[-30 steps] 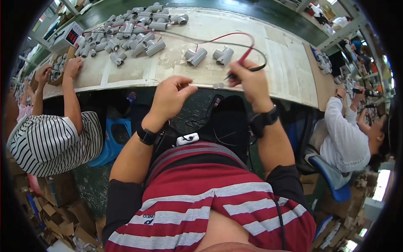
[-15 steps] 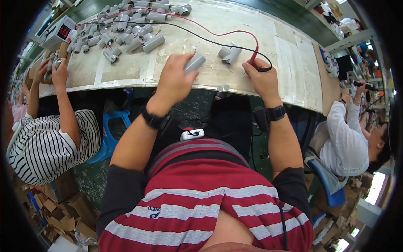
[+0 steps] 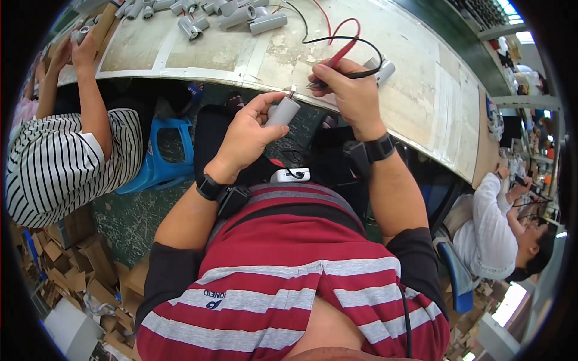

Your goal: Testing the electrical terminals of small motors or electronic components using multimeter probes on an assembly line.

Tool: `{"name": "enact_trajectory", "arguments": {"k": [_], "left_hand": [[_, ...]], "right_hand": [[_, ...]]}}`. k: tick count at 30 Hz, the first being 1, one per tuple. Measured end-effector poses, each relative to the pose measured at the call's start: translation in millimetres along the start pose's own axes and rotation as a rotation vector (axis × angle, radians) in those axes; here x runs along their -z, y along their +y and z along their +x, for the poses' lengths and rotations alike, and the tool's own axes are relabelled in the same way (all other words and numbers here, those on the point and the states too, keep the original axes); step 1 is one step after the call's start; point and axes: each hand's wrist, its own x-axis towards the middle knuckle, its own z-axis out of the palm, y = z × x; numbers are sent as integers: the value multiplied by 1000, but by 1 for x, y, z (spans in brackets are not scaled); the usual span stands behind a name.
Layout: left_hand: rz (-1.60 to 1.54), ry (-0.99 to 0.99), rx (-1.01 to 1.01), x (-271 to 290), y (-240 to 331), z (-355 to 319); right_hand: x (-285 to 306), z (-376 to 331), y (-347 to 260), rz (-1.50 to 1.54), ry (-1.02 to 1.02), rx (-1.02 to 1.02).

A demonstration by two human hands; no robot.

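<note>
My left hand is closed around a grey cylindrical battery pack, held tilted just off the table's near edge. A short wire with a small white connector sticks up from its top end. In my right hand are a red test probe and a black test probe, pinched together. Their tips point left at the connector and stay a small gap away from it. Behind my right hand, grey battery packs lie on the table, partly hidden by it.
A pile of grey battery packs covers the table's far left part. Red and black leads loop across the top. At left sits a person in a striped shirt by a blue stool; at right, one in white.
My left hand has brought the battery pack toward me, past the table edge. The probes have moved left, closer to its connector. The view has shifted, and the meter with red digits has left it.
</note>
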Motion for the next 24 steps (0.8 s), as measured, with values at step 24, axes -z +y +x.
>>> {"name": "enact_trajectory", "arguments": {"k": [24], "left_hand": [[-94,-36,65,8,-2,1]], "right_hand": [[-18,15,4,-419,-145,108]]}}
